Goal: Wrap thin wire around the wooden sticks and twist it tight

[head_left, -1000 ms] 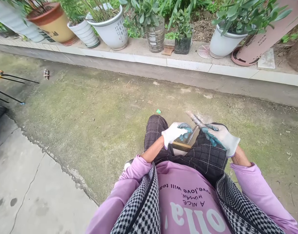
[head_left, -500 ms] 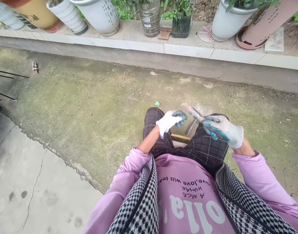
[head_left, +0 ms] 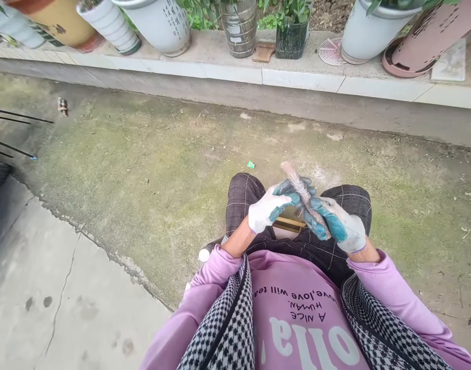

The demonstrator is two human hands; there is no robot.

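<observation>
I sit with both hands in white gloves with teal palms, held over my knees in checked trousers. My right hand (head_left: 338, 226) is wrapped round the lower part of a thin grey speckled rod (head_left: 299, 187) that slants up and to the left. My left hand (head_left: 272, 205) has its fingers curled round the rod's middle, touching the right hand. The rod's pale tip sticks out above both hands.
A mossy concrete floor (head_left: 150, 169) spreads ahead. A raised kerb (head_left: 235, 77) at the back carries several plant pots (head_left: 158, 23). Thin dark rods (head_left: 15, 118) lie at the far left, with a small green scrap (head_left: 250, 165) near my knee. A wooden stool edge (head_left: 291, 222) shows between my legs.
My left hand has moved right and closed on the rod, meeting the right hand. The rod has swung more upright and nearer my body. The view shifted slightly.
</observation>
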